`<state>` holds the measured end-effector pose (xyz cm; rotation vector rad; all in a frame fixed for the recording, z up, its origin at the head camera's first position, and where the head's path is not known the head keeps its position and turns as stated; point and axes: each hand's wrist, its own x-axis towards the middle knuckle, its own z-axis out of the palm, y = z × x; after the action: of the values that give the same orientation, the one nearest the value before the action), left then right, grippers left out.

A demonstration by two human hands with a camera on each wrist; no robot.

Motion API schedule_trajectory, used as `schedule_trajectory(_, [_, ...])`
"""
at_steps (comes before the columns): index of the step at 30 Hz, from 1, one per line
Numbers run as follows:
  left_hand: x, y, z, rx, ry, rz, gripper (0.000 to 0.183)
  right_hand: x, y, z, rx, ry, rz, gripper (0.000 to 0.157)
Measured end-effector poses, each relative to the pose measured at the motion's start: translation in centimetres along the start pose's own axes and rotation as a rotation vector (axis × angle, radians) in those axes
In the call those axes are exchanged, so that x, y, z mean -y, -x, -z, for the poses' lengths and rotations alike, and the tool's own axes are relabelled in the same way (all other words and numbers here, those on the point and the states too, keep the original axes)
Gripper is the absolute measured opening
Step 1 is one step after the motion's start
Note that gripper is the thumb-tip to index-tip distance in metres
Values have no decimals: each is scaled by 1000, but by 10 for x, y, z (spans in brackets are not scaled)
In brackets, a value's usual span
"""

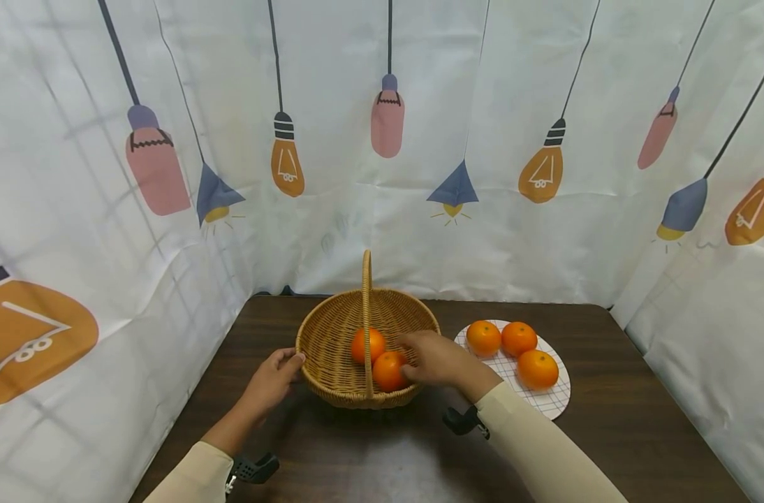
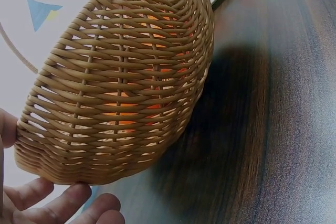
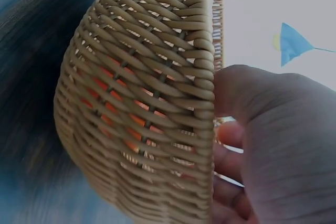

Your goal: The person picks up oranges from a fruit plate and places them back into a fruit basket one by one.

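A wicker basket (image 1: 332, 353) with an arched handle stands on the table, seen through its weave in both wrist views. Inside lie two oranges: one orange (image 1: 360, 347) behind, partly covered by the handle, and a nearer orange (image 1: 390, 372). My left hand (image 1: 275, 377) grips the left rim, thumb above and the other fingers under the side, as the left wrist view (image 2: 47, 203) also shows. My right hand (image 1: 438, 360) reaches over the right rim, its fingers spread at the right edge of the nearer orange. In the right wrist view the rim partly hides its fingers (image 3: 228, 161).
Right of the basket, a white checked plate (image 1: 554, 402) carries three oranges (image 1: 538, 369). The dark wooden table (image 1: 357, 461) extends in front. Behind and beside it hangs a white curtain (image 1: 332, 237) printed with lamps. Both wrists bear black devices (image 1: 460, 421).
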<state>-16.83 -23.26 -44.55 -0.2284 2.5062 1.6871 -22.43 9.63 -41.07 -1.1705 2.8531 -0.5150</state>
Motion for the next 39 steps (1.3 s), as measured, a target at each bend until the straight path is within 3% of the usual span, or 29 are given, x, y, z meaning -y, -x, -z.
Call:
schedule_trajectory(11, [2,-1,2,-6,12,1,63,-5,14,8,-88,18,-23,52])
schedule_trajectory(27, [2,-3,3,5,-15,12,77,-20,46,13,-197,-2,-92,55])
schedule_trajectory(39, [3,-2,1,-4,-2,-9,76,-42,68,16,-188,-28,-182,63])
